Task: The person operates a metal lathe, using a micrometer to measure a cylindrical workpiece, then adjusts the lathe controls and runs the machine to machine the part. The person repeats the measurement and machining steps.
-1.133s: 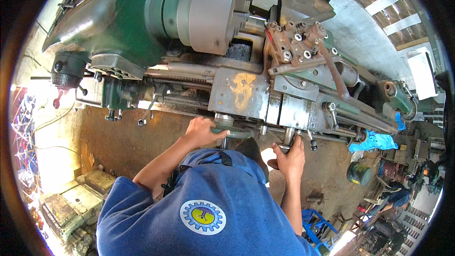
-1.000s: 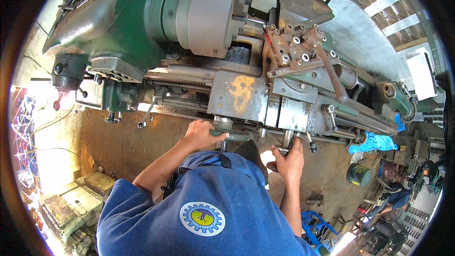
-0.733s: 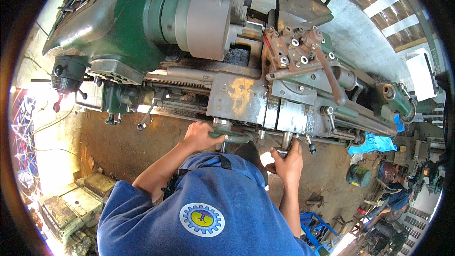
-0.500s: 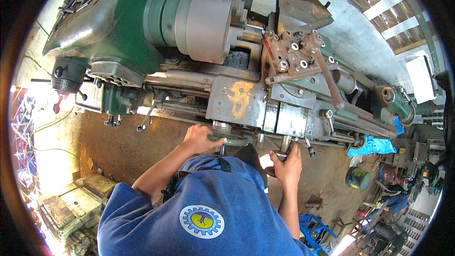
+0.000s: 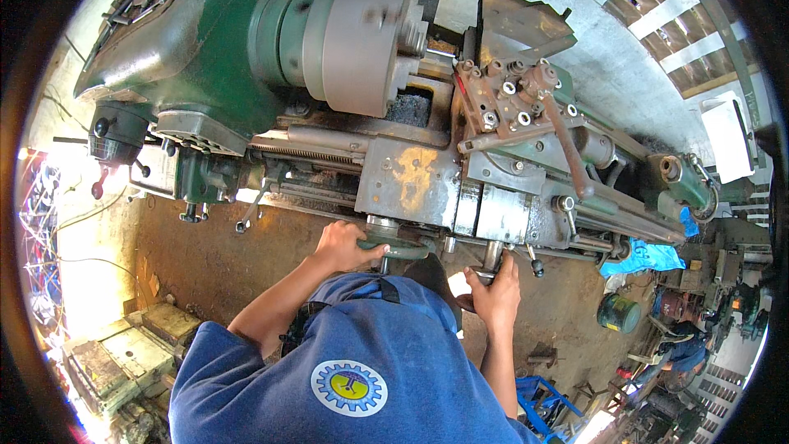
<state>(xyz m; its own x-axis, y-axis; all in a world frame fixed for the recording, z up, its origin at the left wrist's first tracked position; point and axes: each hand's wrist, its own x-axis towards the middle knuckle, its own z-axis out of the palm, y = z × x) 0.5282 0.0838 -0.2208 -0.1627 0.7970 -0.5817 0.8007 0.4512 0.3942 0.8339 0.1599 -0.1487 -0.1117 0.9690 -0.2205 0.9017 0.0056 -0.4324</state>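
Observation:
A green metal lathe fills the upper part of the view. Its large grey chuck (image 5: 362, 45) sits at the headstock. My left hand (image 5: 341, 245) is closed on the rim of a green handwheel (image 5: 399, 248) below the carriage (image 5: 403, 181). To its right, my right hand (image 5: 496, 288) grips a metal crank handle (image 5: 485, 274) at the front of the cross slide; my palm hides part of it. The tool post (image 5: 509, 94), with several bolts and a long lever (image 5: 567, 144), stands on the slide right of the chuck.
Metal chips (image 5: 409, 109) lie in the bed gap under the chuck. Control levers (image 5: 115, 136) hang off the headstock at left. A dirty metal block (image 5: 123, 353) stands lower left. At right are a green bucket (image 5: 619, 313), blue plastic (image 5: 645, 256) and another person (image 5: 686, 353).
Dark spots now show on the chuck where it looked plain before, so it has turned. Both hands keep their grips, with barely any shift.

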